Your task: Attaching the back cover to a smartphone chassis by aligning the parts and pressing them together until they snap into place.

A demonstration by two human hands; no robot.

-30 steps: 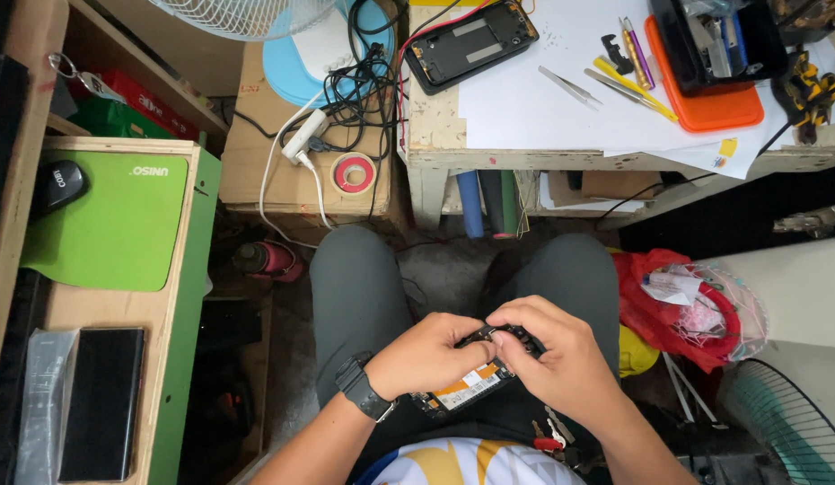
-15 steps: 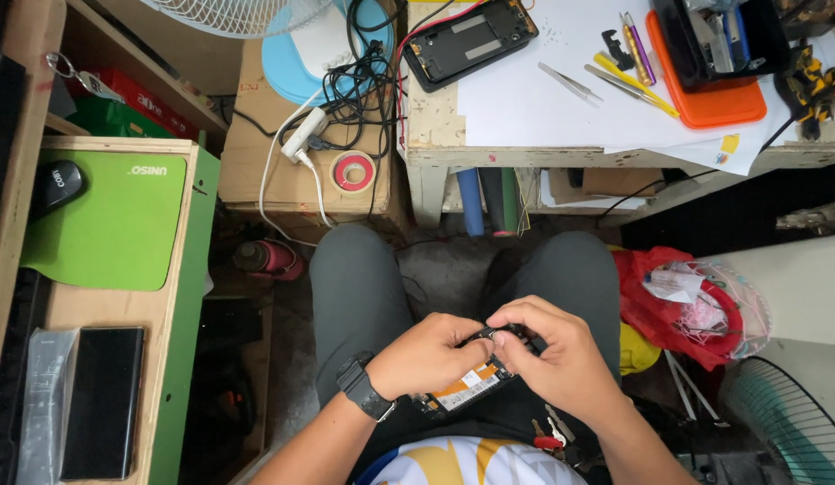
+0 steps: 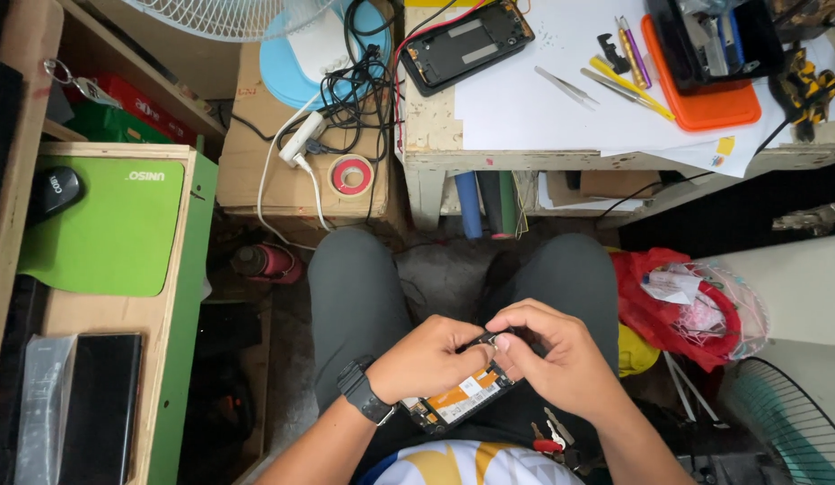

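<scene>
Here, in the head view, both hands meet over the lap, and everything else is best placed from that meeting point. The left hand (image 3: 433,357), with a dark watch (image 3: 364,392) on its wrist, curls thumb and forefinger together on a small dark part (image 3: 486,339) at the top edge of an opened phone (image 3: 457,398). The right hand (image 3: 548,359) pinches the same part from the other side, its fingers arched over it, so the fingertips of both hands nearly touch. The phone rests just below the pinch, tilted across the thighs, its orange-and-white inner face turned up; the left palm covers part of it.

The phone looks light and stiff but fragile with its back off: I judge it best held by the frame edges, keeping clear of the exposed board. The small part seems thin and easily bent, so a light fingertip pinch suits it.

Both wrists are bent inward, forearms coming up from the lower corners, elbows out of sight.

Just below the right hand lies a small red-handled tool (image 3: 548,442). Well above the pinch, on the white worktable (image 3: 525,117), sit a second phone shell (image 3: 467,45), tweezers (image 3: 567,87) and an orange tray (image 3: 705,99). A red bag (image 3: 655,310) sits to the right, a green mat (image 3: 112,224) far left.
</scene>
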